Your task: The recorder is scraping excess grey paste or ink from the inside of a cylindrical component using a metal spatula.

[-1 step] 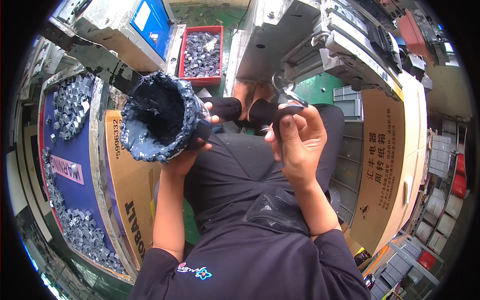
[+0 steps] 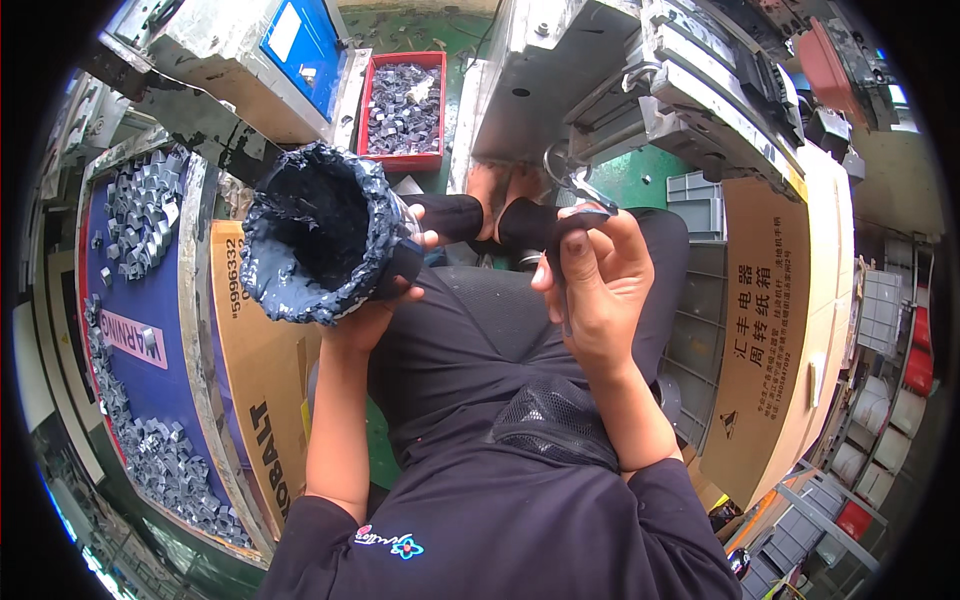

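A round pot [image 2: 318, 235], thickly crusted around its rim with blue-grey paint and dark inside, stands in front of my left hand [image 2: 365, 318]. My left fingers curl closed around a small black moulded piece [image 2: 400, 268] beside the pot; the pot hides much of that hand. Off to the right, my right hand [image 2: 600, 285] is raised, pinching a dark curved piece [image 2: 558, 262] between thumb and fingers. The thumb tip is smudged dark. Just beyond those fingertips shows a shiny metal loop [image 2: 558, 160]; whether I hold it is unclear.
A blue board [image 2: 135, 290] at left carries several heaps of grey parts. Ahead, a red bin [image 2: 445, 110] holds similar parts. Metal machinery [image 2: 540, 90] rises beyond my right hand. Cardboard boxes [image 2: 255, 340] stand on both sides, grey crates [image 2: 697, 205] at right.
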A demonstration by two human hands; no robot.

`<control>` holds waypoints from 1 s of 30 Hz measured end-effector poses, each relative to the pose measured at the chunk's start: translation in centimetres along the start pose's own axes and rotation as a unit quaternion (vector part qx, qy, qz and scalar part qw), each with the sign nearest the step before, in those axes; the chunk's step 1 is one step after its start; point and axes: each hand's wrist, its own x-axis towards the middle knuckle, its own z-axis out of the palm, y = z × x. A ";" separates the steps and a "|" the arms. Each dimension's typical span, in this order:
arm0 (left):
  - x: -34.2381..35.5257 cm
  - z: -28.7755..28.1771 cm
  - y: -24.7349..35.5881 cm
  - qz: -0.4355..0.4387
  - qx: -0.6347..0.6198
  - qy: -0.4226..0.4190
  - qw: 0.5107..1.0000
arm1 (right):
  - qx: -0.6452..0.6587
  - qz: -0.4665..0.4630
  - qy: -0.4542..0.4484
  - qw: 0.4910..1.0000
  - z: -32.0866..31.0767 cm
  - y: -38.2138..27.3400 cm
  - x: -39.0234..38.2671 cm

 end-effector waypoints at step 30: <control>0.1 0.5 -0.3 0.020 0.131 0.036 0.990 | -0.006 0.077 -0.113 0.991 1.0 -1.8 -0.5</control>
